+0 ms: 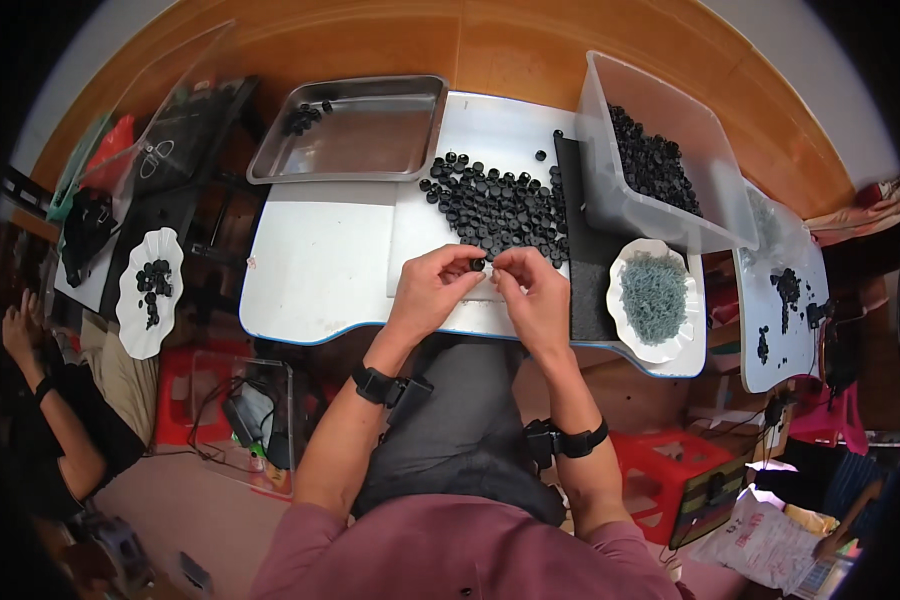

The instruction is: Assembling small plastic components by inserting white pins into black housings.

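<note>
Between the thumb and forefinger of my left hand (432, 288) is a small round black cap (477, 265). Close against its right side, my right hand (535, 296) is pinched shut; whatever its fingertips hold is too small to make out. Just beyond both hands, a heap of similar black caps (500, 208) spreads over the white tabletop (315, 255). To the right of my right hand, a scalloped white dish (660, 352) holds a pile of thin grey-green pieces (654, 298).
A metal tray (370, 135) with a few caps stands at the back left. At the back right, a clear plastic bin (715, 190) full of caps rests partly on a black mat (590, 270). Another person's hand (22, 330) is at far left, near a second white dish (135, 320).
</note>
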Demonstrator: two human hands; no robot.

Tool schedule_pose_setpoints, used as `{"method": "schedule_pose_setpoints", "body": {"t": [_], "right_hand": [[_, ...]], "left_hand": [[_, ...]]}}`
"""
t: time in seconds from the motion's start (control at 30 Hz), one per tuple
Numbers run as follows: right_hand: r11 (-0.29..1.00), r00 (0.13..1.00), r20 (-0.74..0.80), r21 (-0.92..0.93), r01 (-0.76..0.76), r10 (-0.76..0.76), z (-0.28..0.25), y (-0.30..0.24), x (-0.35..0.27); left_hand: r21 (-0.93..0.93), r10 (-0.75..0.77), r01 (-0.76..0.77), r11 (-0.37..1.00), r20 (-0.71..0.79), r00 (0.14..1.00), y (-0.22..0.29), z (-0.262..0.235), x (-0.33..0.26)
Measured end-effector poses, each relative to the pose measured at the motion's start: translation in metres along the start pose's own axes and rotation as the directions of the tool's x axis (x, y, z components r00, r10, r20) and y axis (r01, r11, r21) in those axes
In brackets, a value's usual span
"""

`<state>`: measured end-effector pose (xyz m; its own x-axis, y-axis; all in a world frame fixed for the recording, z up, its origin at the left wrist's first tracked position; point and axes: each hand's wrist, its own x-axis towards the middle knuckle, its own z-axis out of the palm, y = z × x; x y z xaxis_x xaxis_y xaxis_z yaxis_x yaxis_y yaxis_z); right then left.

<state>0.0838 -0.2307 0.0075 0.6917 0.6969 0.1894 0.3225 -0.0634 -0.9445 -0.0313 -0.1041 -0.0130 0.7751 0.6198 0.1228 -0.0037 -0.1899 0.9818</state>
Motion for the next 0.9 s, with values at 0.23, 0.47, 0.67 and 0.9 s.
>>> {"method": "schedule_pose_setpoints", "body": {"t": [0.23,0.47,0.67,0.9], "right_hand": [[0.973,0.986,0.008,-0.158,0.166,-0.167,0.001,-0.006,0.004],[0.977,0.977,-0.113,-0.132,0.167,-0.182,-0.007,0.008,-0.002],[0.971,0.959,-0.221,-0.198,0.134,-0.178,-0.022,0.023,0.004],[0.979,0.964,-0.209,-0.158,0.132,-0.164,-0.022,0.022,0.006]], "left_hand": [[0.033,0.024,-0.024,0.999,0.001,1.000,-0.003,0.001,0.003],[0.325,0.227,-0.186,0.927,-0.094,0.969,0.004,0.005,0.001],[0.588,0.365,-0.272,0.762,-0.043,0.930,0.001,0.004,-0.011],[0.632,0.285,-0.202,0.748,-0.031,0.958,0.008,-0.005,-0.010]]}}
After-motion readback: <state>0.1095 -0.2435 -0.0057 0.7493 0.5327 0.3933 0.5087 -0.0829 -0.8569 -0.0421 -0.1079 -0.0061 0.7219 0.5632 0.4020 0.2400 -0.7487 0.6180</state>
